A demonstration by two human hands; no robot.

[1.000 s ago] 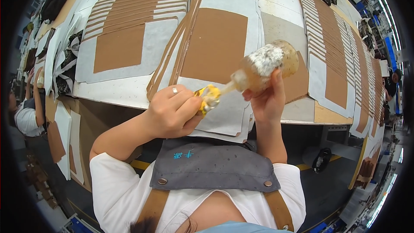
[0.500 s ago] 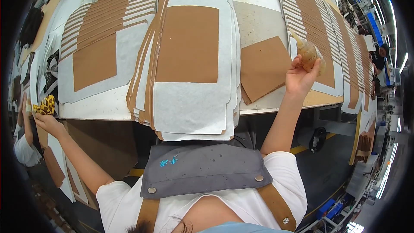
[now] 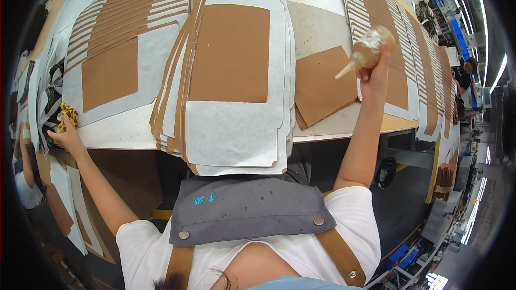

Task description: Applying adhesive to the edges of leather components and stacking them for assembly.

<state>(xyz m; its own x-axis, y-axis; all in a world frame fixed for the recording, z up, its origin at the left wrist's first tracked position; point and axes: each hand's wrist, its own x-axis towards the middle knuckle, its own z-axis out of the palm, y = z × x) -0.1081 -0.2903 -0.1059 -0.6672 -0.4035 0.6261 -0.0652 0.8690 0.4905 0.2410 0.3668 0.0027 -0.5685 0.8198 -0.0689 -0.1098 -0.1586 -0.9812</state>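
Note:
My right hand (image 3: 374,73) is closed around a translucent squeeze bottle (image 3: 372,44) with a cloudy, yellowish look. Its long nozzle slants down to the left, above a brown square board (image 3: 327,83). At the far left, my left hand (image 3: 66,137) grips a crumpled yellow cloth (image 3: 67,114) with dark spots, by the table's left edge. Between my arms lies a thick stack of white sheets (image 3: 231,134) with brown edges. The top sheet bears a large brown rectangle (image 3: 230,53). The stack overhangs the table's front edge.
Overlapping rows of similar brown-and-white pieces lie on the table at left (image 3: 110,75) and right (image 3: 396,96). Dark crumpled material (image 3: 54,88) lies beyond my left hand. Another person's arm (image 3: 26,156) shows at the far left; another person (image 3: 466,72) is at far right.
The bottle has tipped over from nozzle up to nozzle down-left as my right hand turned. My left hand has moved slightly right and up with the cloth.

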